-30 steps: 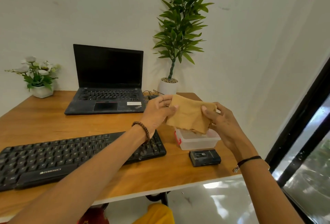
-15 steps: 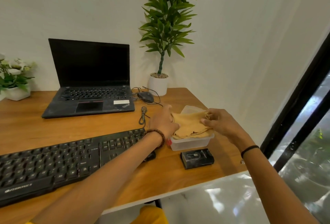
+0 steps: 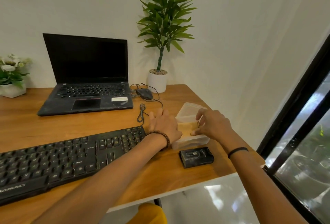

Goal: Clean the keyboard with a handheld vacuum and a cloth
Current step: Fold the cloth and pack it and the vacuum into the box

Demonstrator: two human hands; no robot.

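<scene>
The tan cloth (image 3: pixel 186 127) lies folded inside a clear plastic container (image 3: pixel 192 142) at the desk's right side. My left hand (image 3: pixel 165 125) rests flat against the container's left edge, fingers spread, its thumb side touching the cloth. My right hand (image 3: pixel 212 125) is over the container with thumb and fingers pinched on the cloth's right side. The black keyboard (image 3: pixel 62 159) lies across the front left of the desk, under my left forearm. A small black device (image 3: pixel 196 157) sits just in front of the container.
The container's clear lid (image 3: pixel 189 110) lies behind it. An open black laptop (image 3: pixel 87 88) stands at the back with a mouse (image 3: pixel 144 94) and cables beside it. A potted plant (image 3: pixel 158 81) and a flower pot (image 3: pixel 12 90) stand along the wall. The desk edge (image 3: pixel 250 170) is close on the right.
Both hands brought the cloth down from mid-air into the plastic container. The left hand has flattened out beside it. The view has shifted to the right.
</scene>
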